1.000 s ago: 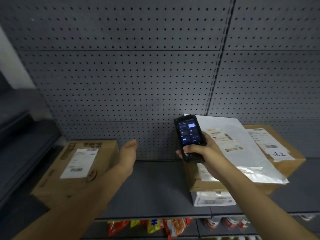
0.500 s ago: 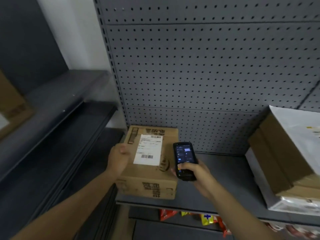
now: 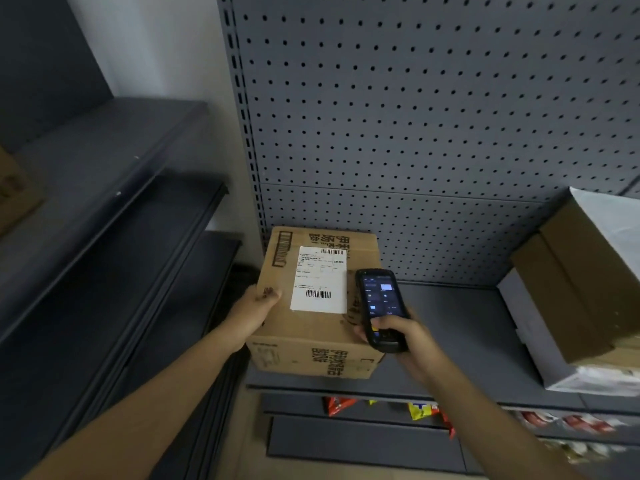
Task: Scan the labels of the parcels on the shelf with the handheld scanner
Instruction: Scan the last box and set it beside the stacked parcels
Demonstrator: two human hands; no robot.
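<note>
Dim room with a grey pegboard panel (image 3: 433,126), a pale wall (image 3: 166,46) and dark shelving (image 3: 104,202) at left.

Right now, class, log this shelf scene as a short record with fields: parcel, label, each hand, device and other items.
parcel: cardboard box at the left end of the grey shelf
label: white label on top, barcodes visible
left hand: left hand holds the box's left side
right hand: right hand grips the handheld scanner, screen lit
other items: stacked parcels at right; snack packets on the shelf below
</note>
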